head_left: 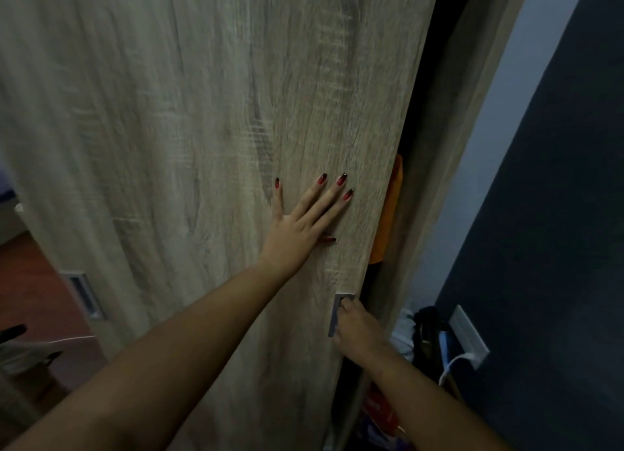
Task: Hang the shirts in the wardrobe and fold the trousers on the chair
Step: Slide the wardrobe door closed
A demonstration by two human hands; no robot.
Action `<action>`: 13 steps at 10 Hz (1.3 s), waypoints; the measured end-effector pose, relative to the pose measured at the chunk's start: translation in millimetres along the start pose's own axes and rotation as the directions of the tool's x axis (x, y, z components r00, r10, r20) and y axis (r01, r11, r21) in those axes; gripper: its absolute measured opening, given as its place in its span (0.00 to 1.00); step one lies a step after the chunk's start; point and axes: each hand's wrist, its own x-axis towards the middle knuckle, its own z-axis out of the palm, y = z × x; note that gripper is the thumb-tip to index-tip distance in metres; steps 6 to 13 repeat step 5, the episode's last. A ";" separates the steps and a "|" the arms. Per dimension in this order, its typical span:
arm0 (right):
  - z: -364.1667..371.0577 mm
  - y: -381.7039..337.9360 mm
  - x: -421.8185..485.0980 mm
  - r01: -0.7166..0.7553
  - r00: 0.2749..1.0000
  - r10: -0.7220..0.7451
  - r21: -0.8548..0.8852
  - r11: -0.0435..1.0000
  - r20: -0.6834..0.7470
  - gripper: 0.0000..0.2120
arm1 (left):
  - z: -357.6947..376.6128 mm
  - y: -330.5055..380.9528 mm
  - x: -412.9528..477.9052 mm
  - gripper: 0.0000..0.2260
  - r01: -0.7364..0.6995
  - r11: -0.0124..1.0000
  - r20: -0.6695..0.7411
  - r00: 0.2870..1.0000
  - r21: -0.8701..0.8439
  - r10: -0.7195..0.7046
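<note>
A person stands at the wardrobe, both hands on its sliding door. The left hand is spread wide and pressed flat to the panel right of centre. The right hand, at 5 o'clock from it, hooks its curled fingers into the recessed handle at the door's right edge. A narrow dark gap runs from 1 o'clock down to 5 o'clock between that edge and the wardrobe's side. An orange cloth hangs inside it, just beside the door edge; whether it is a shirt cannot be told. No other shirts, trousers or chair are in view, so the hanging and folding cannot be judged, and the step in hand looks like working the door. Whether it is sliding open or shut cannot be told. Room is tight at 3 o'clock, where a dark wall stands close to the wardrobe, carrying a socket and white cable at 4 o'clock, near the right forearm. At 9 o'clock a second handle sits by the door's left edge, with floor open beyond.
</note>
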 end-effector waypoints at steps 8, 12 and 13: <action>-51.3 27.8 -27.7 -0.076 0.994 0.061 0.177 0.981 0.087 0.11 | -16.5 52.0 25.0 0.35 -0.024 0.999 0.019 1.000 -0.032 0.025; -51.3 27.8 -27.7 -0.076 0.994 0.061 0.177 0.981 0.087 0.11 | -16.5 52.0 25.0 0.35 -0.024 0.999 0.019 1.000 -0.032 0.025; -51.3 27.8 -27.7 -0.076 0.994 0.061 0.177 0.981 0.087 0.11 | -16.5 52.0 25.0 0.35 -0.024 0.999 0.019 1.000 -0.032 0.025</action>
